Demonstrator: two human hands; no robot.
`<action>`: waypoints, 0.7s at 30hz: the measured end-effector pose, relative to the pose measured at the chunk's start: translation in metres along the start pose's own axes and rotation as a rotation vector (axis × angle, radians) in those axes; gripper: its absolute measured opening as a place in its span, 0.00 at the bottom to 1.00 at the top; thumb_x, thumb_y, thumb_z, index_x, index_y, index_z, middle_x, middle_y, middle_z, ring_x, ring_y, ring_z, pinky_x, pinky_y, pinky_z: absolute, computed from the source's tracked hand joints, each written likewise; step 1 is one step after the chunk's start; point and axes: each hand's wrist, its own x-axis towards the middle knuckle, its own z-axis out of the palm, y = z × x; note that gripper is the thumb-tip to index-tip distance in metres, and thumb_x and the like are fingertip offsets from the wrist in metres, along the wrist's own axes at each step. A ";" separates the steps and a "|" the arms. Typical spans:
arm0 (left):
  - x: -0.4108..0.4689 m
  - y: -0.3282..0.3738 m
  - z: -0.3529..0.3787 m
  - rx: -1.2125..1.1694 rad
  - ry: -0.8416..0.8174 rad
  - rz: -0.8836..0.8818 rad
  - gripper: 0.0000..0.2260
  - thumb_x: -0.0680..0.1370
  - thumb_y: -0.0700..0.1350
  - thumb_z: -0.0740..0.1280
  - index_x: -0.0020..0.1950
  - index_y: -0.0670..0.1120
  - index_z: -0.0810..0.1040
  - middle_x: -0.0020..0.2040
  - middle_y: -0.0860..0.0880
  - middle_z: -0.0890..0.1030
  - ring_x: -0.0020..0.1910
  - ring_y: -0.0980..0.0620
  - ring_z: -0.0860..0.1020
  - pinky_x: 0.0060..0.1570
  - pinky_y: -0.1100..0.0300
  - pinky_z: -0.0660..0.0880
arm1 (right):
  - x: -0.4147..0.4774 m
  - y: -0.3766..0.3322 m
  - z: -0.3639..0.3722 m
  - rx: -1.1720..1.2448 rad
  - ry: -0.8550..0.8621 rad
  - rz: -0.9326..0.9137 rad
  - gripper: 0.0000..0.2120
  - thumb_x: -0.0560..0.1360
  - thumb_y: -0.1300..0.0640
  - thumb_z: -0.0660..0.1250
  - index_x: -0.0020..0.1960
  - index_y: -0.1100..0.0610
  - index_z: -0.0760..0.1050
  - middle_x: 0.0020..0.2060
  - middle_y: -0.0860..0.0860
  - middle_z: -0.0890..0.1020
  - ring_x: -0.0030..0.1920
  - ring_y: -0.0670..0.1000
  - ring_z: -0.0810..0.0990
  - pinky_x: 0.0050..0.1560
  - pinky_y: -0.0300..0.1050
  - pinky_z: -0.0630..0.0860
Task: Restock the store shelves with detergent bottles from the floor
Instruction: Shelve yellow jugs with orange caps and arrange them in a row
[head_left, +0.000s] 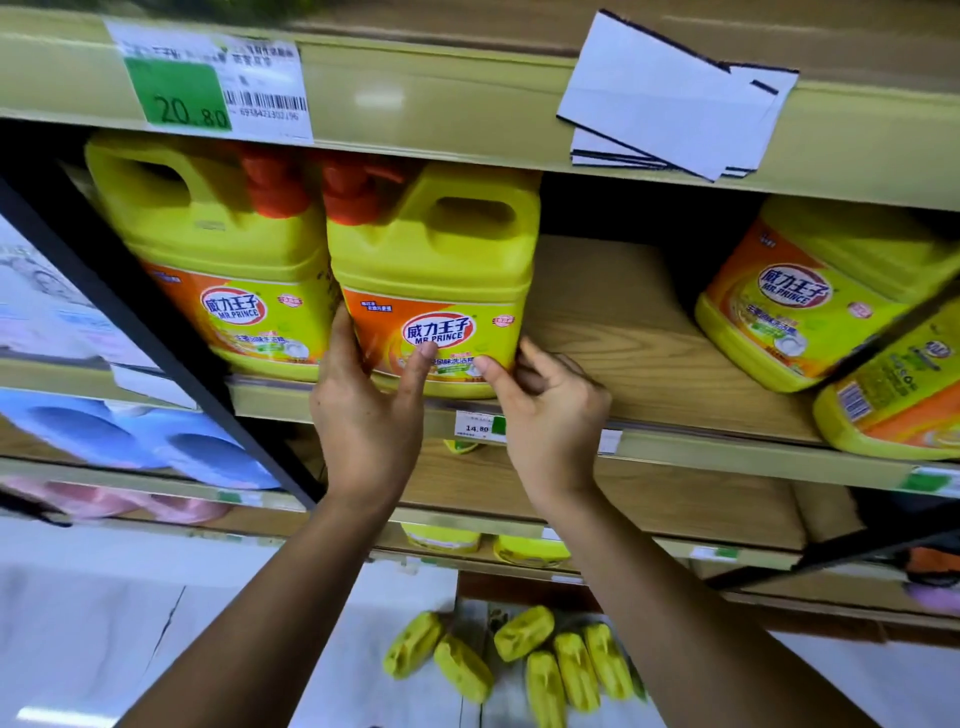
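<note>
— Detergent bottle (436, 270), yellow jug, red cap. Who has it?

— Both hands. Left hand (363, 415) grasps the lower left corner, with its fingers up the side and its thumb flat on the label. Right hand (545, 405) pinches the lower right corner, thumb in front and fingers curled round the side.

— Where does it stand?

— On the shelf (649, 322), upright and label outward. Its base is at the front lip, just above a price tag (478, 427). A neighbouring bottle (218, 249) is just beside it on the left (the left fingers sit in that seam, so I cannot tell whether the two touch). To the right is bare board, then a third bottle (810, 296) well apart.

— How will it handle?

— My judgement: a full jug, so heavy. The walls look stiff and the label glossy, so it is likely to slip under a light pinch. The moulded handle beside the cap is the hold for lifting. For sliding it along the board, the low corners, as held now, should keep it from tipping.

— What remains?

— A cluster of bottles on the floor (519, 660) lies on its sides, directly below. The bare stretch of shelf looks like the place for them.
</note>
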 end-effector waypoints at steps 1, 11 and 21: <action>0.001 -0.002 -0.001 0.023 -0.004 0.002 0.34 0.74 0.59 0.74 0.75 0.45 0.68 0.64 0.47 0.81 0.62 0.49 0.80 0.60 0.48 0.78 | -0.001 -0.001 0.002 0.003 0.003 0.005 0.21 0.72 0.46 0.75 0.60 0.56 0.84 0.43 0.52 0.86 0.42 0.48 0.86 0.46 0.48 0.81; 0.001 -0.005 -0.003 0.106 0.134 0.047 0.32 0.70 0.57 0.78 0.67 0.40 0.77 0.58 0.38 0.75 0.49 0.53 0.76 0.53 0.81 0.67 | -0.004 -0.005 0.008 -0.041 0.041 0.015 0.23 0.71 0.43 0.75 0.59 0.57 0.83 0.46 0.52 0.87 0.44 0.50 0.85 0.47 0.48 0.81; -0.078 0.046 0.039 0.027 -0.051 0.372 0.13 0.77 0.42 0.70 0.61 0.42 0.78 0.52 0.48 0.77 0.51 0.48 0.78 0.55 0.72 0.68 | 0.011 0.027 -0.096 0.066 0.039 0.197 0.15 0.75 0.63 0.73 0.60 0.53 0.81 0.49 0.46 0.84 0.46 0.43 0.84 0.52 0.45 0.82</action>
